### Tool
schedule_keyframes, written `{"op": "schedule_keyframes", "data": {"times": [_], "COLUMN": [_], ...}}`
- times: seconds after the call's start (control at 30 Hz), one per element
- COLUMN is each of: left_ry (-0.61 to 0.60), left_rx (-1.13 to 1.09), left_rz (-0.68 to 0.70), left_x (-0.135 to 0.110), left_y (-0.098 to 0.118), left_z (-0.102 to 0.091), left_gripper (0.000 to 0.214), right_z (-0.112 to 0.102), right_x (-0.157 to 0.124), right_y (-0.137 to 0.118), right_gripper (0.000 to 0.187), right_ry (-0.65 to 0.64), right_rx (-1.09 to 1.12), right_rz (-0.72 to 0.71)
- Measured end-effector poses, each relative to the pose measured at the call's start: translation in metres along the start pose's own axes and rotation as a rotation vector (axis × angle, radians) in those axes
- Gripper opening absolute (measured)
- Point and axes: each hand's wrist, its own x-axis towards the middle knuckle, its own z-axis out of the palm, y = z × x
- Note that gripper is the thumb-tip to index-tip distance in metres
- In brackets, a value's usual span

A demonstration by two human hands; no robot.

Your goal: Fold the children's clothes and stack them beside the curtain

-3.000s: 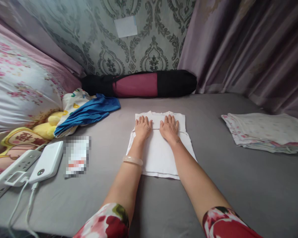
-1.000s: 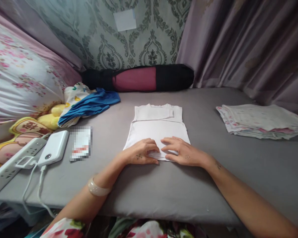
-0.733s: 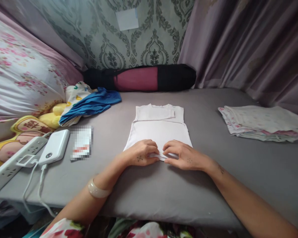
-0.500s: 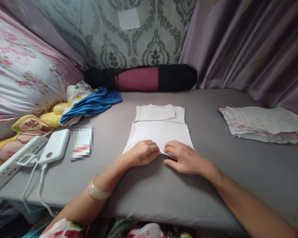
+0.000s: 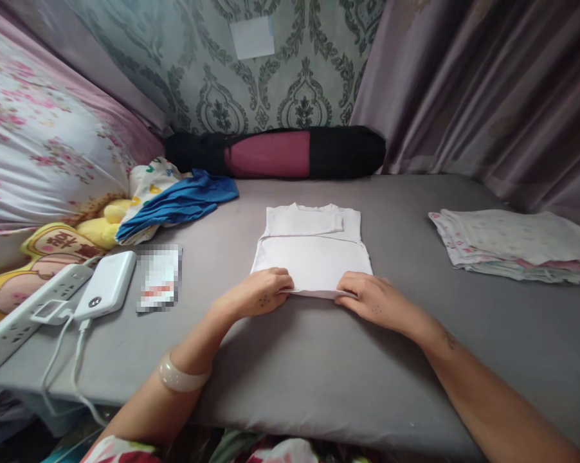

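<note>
A white long-sleeved shirt (image 5: pixel 314 257) lies flat on the grey bed sheet (image 5: pixel 290 360), its neckline away from me and a sleeve folded across the upper part. My left hand (image 5: pixel 265 292) is closed on the left side of the near hem, fingers curled over the fabric. On the right side of that hem, my right hand (image 5: pixel 367 297) pinches the cloth between thumb and fingers. The hem edge is slightly raised between the two hands. Parts of the hem's corners are hidden beneath my hands.
Folded cloths (image 5: pixel 516 244) are stacked at the right. A blue garment (image 5: pixel 188 196), a yellow plush toy (image 5: pixel 53 257), a white power bank (image 5: pixel 107 283), a power strip (image 5: pixel 34 321) and a blurred packet (image 5: pixel 159 280) lie left. A black and red roll (image 5: pixel 271 153) rests against the wall.
My hands have moved apart along the near hem, left hand to the left and right hand to the right. Both now grip the hem, and its edge has lifted slightly.
</note>
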Motion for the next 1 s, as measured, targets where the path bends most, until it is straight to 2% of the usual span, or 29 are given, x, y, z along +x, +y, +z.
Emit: {"op": "schedule_keyframes", "data": {"times": [0.07,0.2,0.37,0.53,0.83,1.0], "left_ry": [-0.033,-0.035,0.070,0.145,0.050,-0.054], "left_rx": [-0.057,-0.112,-0.164,-0.296,-0.420,-0.494], "left_rz": [-0.026,-0.032,-0.123,-0.204,-0.210,-0.180], "left_x": [-0.006,-0.017,-0.029,-0.037,-0.048,-0.057], "left_y": [-0.006,-0.017,-0.029,-0.030,-0.019,-0.011], "left_z": [-0.007,-0.020,-0.033,-0.045,-0.059,-0.065], "left_gripper": [0.021,0.020,0.021,0.030,0.032,0.027], "right_z": [-0.007,-0.022,-0.043,-0.054,-0.065,-0.071], "right_x": [-0.005,-0.013,-0.019,-0.024,-0.036,-0.043], "right_y": [0.009,0.027,0.036,0.042,0.041,0.037], "right_gripper": [0.008,0.011,0.031,0.049,0.045,0.041], "right_ry": [-0.075,-0.124,-0.101,-0.038,-0.142,-0.335], "right_rx": [0.080,0.178,0.376,0.512,0.530,0.545], "right_rz": [-0.033,-0.020,0.101,0.182,0.161,0.092]}}
